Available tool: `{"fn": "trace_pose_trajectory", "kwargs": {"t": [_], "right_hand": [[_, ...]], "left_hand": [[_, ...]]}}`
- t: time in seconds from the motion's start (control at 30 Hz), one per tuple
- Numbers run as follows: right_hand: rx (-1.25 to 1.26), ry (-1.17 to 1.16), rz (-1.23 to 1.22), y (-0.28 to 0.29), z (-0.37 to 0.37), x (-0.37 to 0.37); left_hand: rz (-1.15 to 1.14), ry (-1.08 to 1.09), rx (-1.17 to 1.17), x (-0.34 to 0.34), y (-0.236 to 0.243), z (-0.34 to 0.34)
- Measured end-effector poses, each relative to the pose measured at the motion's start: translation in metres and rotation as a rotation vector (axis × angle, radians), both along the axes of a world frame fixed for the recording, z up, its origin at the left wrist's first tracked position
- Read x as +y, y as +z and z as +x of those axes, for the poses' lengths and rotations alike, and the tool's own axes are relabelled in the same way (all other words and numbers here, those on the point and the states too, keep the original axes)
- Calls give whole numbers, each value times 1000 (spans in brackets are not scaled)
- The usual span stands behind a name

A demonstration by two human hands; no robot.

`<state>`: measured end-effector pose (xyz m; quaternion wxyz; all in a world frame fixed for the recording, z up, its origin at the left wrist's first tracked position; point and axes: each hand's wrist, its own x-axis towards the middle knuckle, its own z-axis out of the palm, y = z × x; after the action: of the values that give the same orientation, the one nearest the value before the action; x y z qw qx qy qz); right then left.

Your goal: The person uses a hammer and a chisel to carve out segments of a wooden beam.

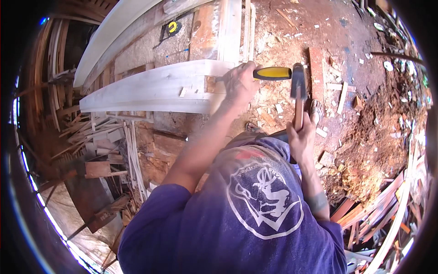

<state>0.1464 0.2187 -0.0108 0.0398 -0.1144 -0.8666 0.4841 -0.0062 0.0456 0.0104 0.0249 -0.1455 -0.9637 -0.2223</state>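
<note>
My left fingers hold a yellow-and-black chisel at the pale beam; my right fingers grip a wooden-handled hammer.

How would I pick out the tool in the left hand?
Find the nearest long pale beam, left of centre. At its right end, the left hand grips the tool. Its handle is yellow and black, unlike the neighbouring hammer's plain brown one.

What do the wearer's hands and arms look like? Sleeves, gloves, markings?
Left hand and right hand are bare, no gloves. Forearms uncovered below short purple-blue sleeves, part of a matching T-shirt with a white print.
</note>
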Motion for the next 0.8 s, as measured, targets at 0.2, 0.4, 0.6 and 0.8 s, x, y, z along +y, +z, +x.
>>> {"fn": "trace_pose_trajectory", "kwargs": {"t": [0.2, 0.4, 0.6, 0.8], "right_hand": [[234, -469, -601, 15, -2, 47], [-5, 17, 49, -8, -9, 0], [-203, -64, -254, -19, -2, 42], [-305, -221, -274, 5, 9, 57]], "left_hand": [[65, -76, -30, -12, -5, -1], [99, -63, 24, -21, -22, -3], [-92, -140, -154, -41, -1, -12], [1312, 179, -154, -169, 36, -46]]}}
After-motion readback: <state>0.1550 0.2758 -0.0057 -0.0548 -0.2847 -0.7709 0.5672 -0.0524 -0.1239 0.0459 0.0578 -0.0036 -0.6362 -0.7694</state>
